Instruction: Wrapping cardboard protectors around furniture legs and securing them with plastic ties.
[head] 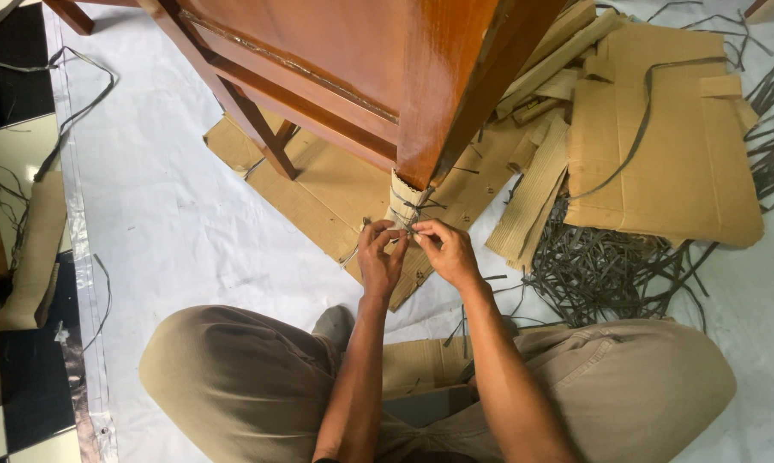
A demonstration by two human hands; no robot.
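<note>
Both hands — left hand [380,253], right hand [443,249] — pinch a thin grey strap [402,228] at the cardboard wrap [406,199] around the foot of the wooden leg [438,94]. The strap looks light, flat and bendable, best gripped near the knot. The knot itself is hidden behind the fingers — I cannot tell whether it is tight.

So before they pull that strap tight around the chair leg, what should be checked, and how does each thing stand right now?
1. Cardboard wrap sits around the bottom of the wooden leg: ok.
2. Strap crosses the wrap: ok.
3. Left hand and right hand both pinch the strap ends: ok.
4. Knot already formed: cannot tell, fingers hide it.
5. Cardboard sheet lies under the leg: ok.
6. Spare straps in the pile within reach at the right: ok.
</note>
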